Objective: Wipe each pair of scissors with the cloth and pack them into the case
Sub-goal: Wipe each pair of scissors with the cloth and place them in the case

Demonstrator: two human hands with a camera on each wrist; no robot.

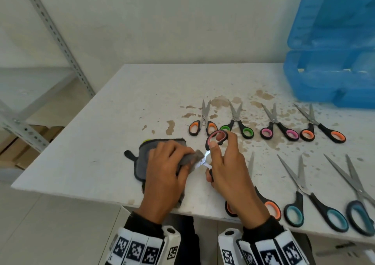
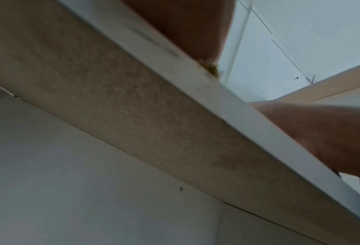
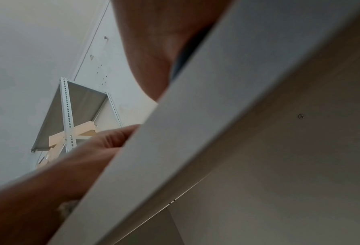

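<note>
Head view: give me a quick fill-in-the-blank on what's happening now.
1. The left hand grips the grey ____.
2. The scissors in the right hand have ____ handle rings.
3. The open case is ____ in colour.
4. The back row holds ____ pairs lying on the table.

Missing: cloth; pink; blue; four

White tabletop [image 1: 125, 106], brown stains toward far right. Blue case [image 1: 332, 75] open at far right corner. Far row, four scissors, blades pointing away: orange [image 1: 204, 122], green [image 1: 238, 123], pink [image 1: 279, 126], orange [image 1: 320, 125]. Near right edge: orange pair [image 1: 271, 204] partly hidden, two teal pairs [image 1: 310, 195] [image 1: 357, 195]. Grey cloth [image 1: 142, 163] near front edge, left of centre.
</note>
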